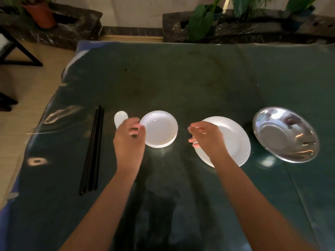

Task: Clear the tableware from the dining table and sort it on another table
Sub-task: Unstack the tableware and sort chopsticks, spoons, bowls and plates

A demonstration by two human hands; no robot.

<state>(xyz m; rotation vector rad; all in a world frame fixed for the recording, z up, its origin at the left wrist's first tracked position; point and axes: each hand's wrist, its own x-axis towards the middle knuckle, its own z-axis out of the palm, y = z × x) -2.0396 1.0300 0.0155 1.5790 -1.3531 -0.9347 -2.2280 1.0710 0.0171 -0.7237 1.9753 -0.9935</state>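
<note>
Dark green worktop (181, 84) under a glossy clear film, wrinkled and throwing back lamp glare. Along its near half, a row of tableware: black chopsticks (92, 149), thin and straight, bundled lengthwise at the left; a white spoon (120, 118), smooth and rounded, partly hidden beneath the left hand (129, 140); small white plates (160, 128), round and shiny, stacked just beside that hand; a large white plate (233, 140), round and shallow, half covered by the right hand (206, 136); a steel dish (286, 134), mirror-bright and wide-rimmed, furthest right, apart from the plate. Left fingers (135, 126) curled over the spoon's handle, thumb by the rim of the small plates; whether actually pinching the spoon, cannot tell. Right fingers (194, 140) loosely bent and slightly spread above the large plate's left edge, gripping nothing visible. Beyond the worktop's far edge, dark marble ledges (253, 31) with potted plants (203, 19), a terracotta pot (41, 13) at the left, pale tiled floor (27, 84) and black chair legs (20, 57).
</note>
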